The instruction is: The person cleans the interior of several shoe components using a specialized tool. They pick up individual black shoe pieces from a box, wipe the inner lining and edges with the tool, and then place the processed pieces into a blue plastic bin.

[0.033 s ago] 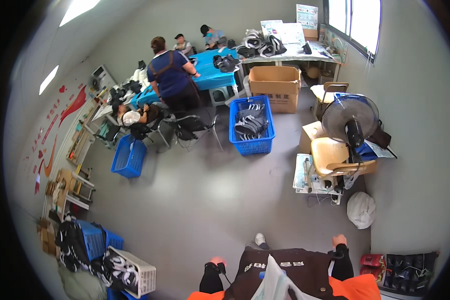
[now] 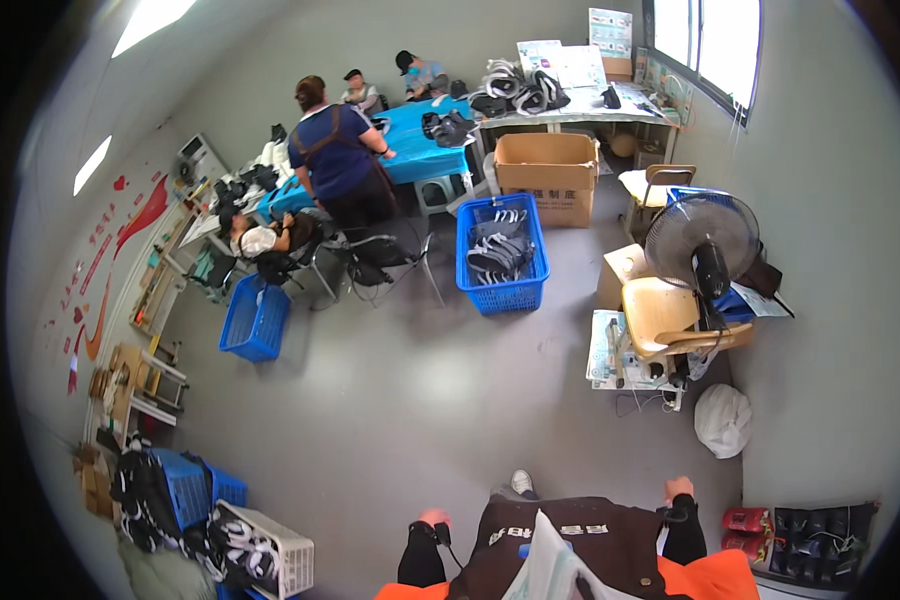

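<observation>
Our left grip (image 2: 435, 518) was just beside our brown apron (image 2: 610, 560), and our right grip (image 2: 679, 489) was out near its other side; we could not tell whether either was open or closed. The apron covered our front, between our forearms. Past our right, a white bag (image 2: 723, 420) sat near a wooden chair (image 2: 658, 305) and a fan (image 2: 708, 240). Farther out, we saw a blue basket (image 2: 502, 297) of dark pieces, and a co-worker (image 2: 335, 150) stood at the blue-covered counter (image 2: 415, 138).

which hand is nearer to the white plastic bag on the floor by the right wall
Right. In the picture, the right hand is below and slightly left of the white plastic bag; the left hand is much farther left and lower.
</observation>
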Demonstrator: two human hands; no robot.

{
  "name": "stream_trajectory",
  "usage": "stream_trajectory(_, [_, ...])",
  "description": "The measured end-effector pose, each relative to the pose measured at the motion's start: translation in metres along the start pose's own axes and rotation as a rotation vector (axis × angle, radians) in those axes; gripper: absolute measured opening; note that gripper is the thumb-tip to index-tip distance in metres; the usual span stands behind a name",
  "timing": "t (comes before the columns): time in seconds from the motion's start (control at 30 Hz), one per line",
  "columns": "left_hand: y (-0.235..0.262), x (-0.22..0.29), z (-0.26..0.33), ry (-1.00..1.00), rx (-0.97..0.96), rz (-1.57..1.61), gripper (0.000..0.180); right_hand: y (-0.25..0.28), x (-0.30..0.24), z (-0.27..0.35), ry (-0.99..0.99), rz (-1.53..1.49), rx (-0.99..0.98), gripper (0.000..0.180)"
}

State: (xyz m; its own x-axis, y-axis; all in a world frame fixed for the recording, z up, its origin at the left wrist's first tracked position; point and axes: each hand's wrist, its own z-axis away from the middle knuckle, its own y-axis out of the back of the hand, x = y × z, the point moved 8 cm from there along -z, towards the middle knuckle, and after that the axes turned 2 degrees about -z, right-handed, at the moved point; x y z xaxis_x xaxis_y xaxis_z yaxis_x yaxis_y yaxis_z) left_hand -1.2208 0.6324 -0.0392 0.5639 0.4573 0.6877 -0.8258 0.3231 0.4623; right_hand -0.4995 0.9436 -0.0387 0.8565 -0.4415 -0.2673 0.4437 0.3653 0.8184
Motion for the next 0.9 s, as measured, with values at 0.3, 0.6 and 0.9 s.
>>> stream_trajectory(0.3, [0.213, 0.005, -0.207, 0.515, 0.215, 0.618, 0.030, -0.052, -0.053, 0.050, -0.520, -0.474, -0.147, 0.025])
stream_trajectory(0.6, [0.290, 0.060, -0.371, 0.521, -0.006, 0.474, 0.034, -0.091, -0.199, -0.083, -0.132, -0.044, -0.269, 0.024])
stream_trajectory(0.9, [0.417, 0.062, -0.488, 0.533, 0.002, 0.589, 0.033, -0.025, -0.435, -0.238, 0.187, -0.115, -0.057, 0.038])
